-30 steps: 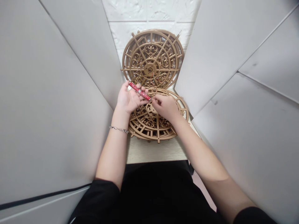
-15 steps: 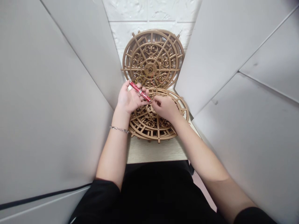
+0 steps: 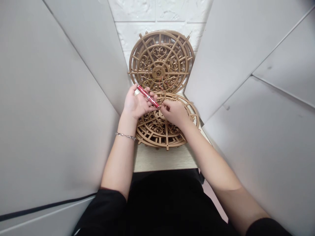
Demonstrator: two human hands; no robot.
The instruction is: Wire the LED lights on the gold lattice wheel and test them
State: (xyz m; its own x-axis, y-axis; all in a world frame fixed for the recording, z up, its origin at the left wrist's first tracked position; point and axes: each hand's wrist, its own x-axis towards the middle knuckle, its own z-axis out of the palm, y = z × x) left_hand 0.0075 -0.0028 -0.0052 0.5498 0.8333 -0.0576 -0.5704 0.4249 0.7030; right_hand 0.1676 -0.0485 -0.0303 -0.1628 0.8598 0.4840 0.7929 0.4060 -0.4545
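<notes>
A slim red pen-like tube [image 3: 148,96] with silver bands slants across my left hand [image 3: 139,101]. The thumb of that hand presses its upper end, and the fingers support it from below. My right hand [image 3: 173,112] has its fingertips pinched together right at the tube's lower end; what lies between them is too small to make out. Below both hands lies a stack of round, gold-brown openwork discs [image 3: 167,139] with scrollwork. A second stack of such discs [image 3: 159,36] leans at the back, with thin yellow and red wires near its hub.
Pale panels rise close on the left [image 3: 61,108] and right [image 3: 258,131]. Behind the discs is a white brick-pattern wall [image 3: 169,13]. The light wooden tabletop [image 3: 164,160] ends just before my black clothing.
The red tube has turned slightly in my left hand, its markings and silver bands looking different. Both hands have stayed nearly in place.
</notes>
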